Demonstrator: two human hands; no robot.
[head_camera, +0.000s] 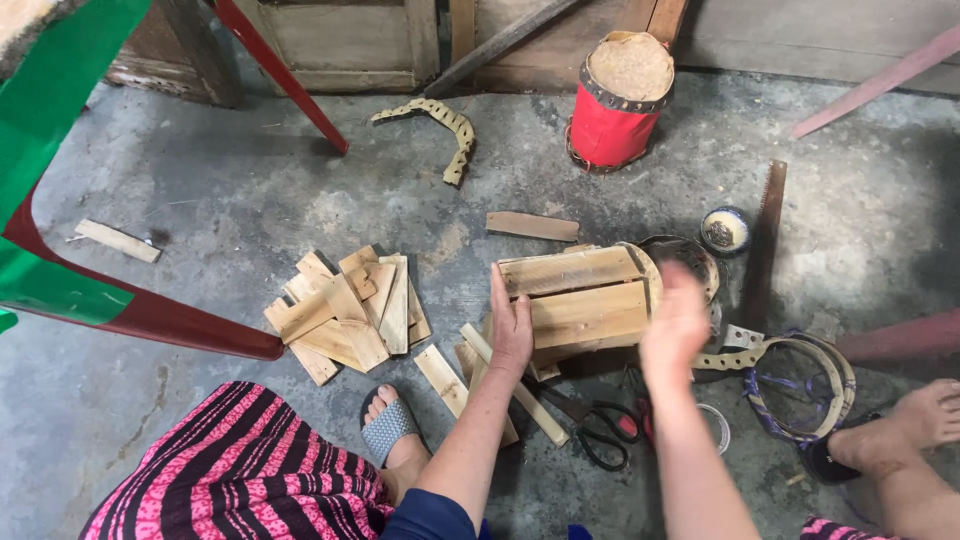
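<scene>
The left hand (511, 325) lies flat and open on the wooden drum (583, 300), the blurry right hand (676, 325) looks open too, so loose slats could slip apart.

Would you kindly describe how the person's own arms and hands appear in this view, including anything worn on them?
Both forearms are bare. The left hand and the right hand wear no gloves, and no rings, watch or bracelets can be seen; the right hand is blurred, so small details there cannot be told. A dark blue sleeve edge shows on the left arm at the bottom of the picture.
</scene>
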